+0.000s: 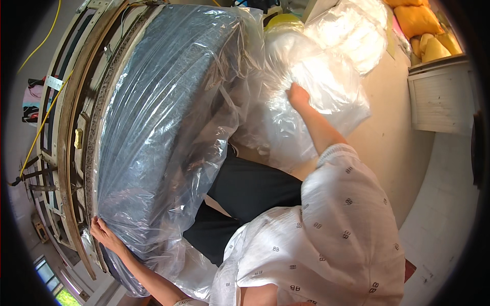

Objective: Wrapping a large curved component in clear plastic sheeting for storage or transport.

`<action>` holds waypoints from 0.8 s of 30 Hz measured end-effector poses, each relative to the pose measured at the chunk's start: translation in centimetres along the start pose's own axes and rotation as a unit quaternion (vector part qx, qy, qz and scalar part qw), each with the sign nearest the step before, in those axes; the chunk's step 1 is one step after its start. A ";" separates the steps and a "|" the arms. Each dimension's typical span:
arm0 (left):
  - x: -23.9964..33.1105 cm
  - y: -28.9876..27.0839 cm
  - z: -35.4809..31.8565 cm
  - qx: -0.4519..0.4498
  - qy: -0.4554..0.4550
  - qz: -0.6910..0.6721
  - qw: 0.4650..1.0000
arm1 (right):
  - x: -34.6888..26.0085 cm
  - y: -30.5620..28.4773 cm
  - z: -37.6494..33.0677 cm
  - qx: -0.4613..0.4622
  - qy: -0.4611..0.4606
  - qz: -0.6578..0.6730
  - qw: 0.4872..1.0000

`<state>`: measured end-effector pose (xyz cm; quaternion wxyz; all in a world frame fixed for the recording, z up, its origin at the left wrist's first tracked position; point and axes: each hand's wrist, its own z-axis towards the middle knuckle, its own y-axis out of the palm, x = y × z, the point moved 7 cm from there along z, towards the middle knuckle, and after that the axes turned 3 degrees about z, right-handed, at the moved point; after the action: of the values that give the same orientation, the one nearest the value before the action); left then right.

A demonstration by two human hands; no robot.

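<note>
A clear plastic sheet point(148, 112) lies in creases over a dark, padded-looking surface on my left. At its near left corner, beside the curved frame edge, the fingers of my left hand point(106, 235) are closed on the sheet's border. My right hand point(298, 97) makes a fist around a bunched heap of clear plastic point(326, 86) to the right. Folds of film hang between the padded piece and this heap; whether both are one sheet I cannot tell. The palm sides of both hands are hidden.
A long curved wooden frame point(71, 137) with metal brackets runs along the left, with a yellow cord point(43, 125) beside it. More crumpled plastic point(352, 30) lies at the back. A pale cabinet point(441, 97) stands right, near orange and yellow bundles point(418, 23). My dark-trousered legs point(255, 191) are below.
</note>
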<state>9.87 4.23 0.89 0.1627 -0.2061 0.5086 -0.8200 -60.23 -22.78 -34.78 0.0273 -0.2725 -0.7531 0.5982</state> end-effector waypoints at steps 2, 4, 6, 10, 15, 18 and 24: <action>-0.3 0.0 0.2 0.003 0.004 0.010 1.000 | 3.8 -1.2 -0.4 -0.012 -0.019 -0.003 1.000; 0.1 -0.2 0.1 0.000 0.001 -0.003 1.000 | 6.2 -1.8 -1.8 -0.121 0.002 0.457 0.881; 0.0 -0.4 0.0 -0.004 -0.004 -0.022 1.000 | 7.4 -5.9 -3.4 -0.102 -0.021 0.538 0.836; -0.7 -0.4 0.4 0.006 0.030 0.008 0.999 | 9.3 -11.0 -3.9 -0.013 0.028 0.665 0.746; -0.4 0.6 0.4 0.012 0.026 -0.009 1.000 | 1.3 -7.8 -2.6 -0.127 -0.004 0.724 0.678; -1.4 0.7 0.2 0.019 0.055 0.019 0.998 | -4.5 -2.1 -2.1 -0.238 -0.021 0.708 0.665; -2.9 1.0 0.4 0.012 0.071 0.018 0.997 | 4.4 5.9 -0.5 -0.284 0.040 0.364 0.886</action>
<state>12.61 4.91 -0.34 0.1433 -0.1366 0.5126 -0.8355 -61.55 -19.63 -41.33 -0.2403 -0.5473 -0.7371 0.3152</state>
